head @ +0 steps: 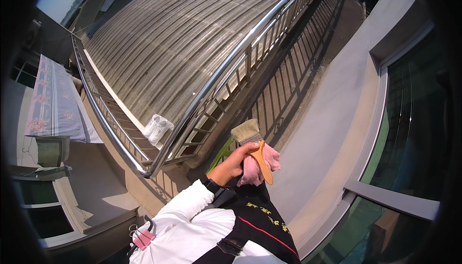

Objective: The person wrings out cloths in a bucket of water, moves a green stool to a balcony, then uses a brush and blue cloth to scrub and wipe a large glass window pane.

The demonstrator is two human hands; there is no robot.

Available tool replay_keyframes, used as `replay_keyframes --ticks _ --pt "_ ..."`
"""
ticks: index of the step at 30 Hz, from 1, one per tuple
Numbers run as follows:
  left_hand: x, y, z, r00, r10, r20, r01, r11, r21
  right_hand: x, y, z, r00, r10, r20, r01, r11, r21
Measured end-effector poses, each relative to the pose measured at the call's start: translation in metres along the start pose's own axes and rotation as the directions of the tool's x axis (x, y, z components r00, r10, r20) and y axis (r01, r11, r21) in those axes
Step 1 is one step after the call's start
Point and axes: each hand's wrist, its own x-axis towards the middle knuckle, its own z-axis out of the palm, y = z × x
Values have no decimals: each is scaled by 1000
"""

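My left hand [232, 163] is closed around a flat paintbrush [247, 133] with pale bristles, a metal ferrule and a wooden handle. The bristles point up and away from me, and my thumb presses near the handle's base. A crumpled pink cloth [273, 156] is bunched in the same hand, behind the handle. My right hand is out of view. Below the brush hangs a black apron [252, 200] with yellow writing and a red line. Partly hidden behind my hand is a green object [223, 153], which I cannot identify.
A shiny metal railing [216, 71] bends around a corner on my left. Beyond it lies a corrugated roof [173, 43], with white shoes [158, 129] near the corner. Along my right run a pale wall [317, 119] and a framed glass window [408, 134]. A flowered sheet [59, 101] hangs far left.
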Motion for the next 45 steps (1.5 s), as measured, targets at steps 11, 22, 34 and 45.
replay_keyframes --ticks 11,22,34,45 --pt "83 23 76 836 -463 293 292 829 477 -2 -20 12 985 155 71 -156 988 5" --pt "130 26 122 656 -702 278 345 606 717 -23 -19 14 930 326 169 -329 944 -11" --pt "136 -13 145 475 -804 359 167 483 859 -21 19 11 921 312 232 -313 949 -33" --pt "88 -20 167 484 -717 501 -32 558 829 -15 47 22 936 244 255 -238 970 -54"
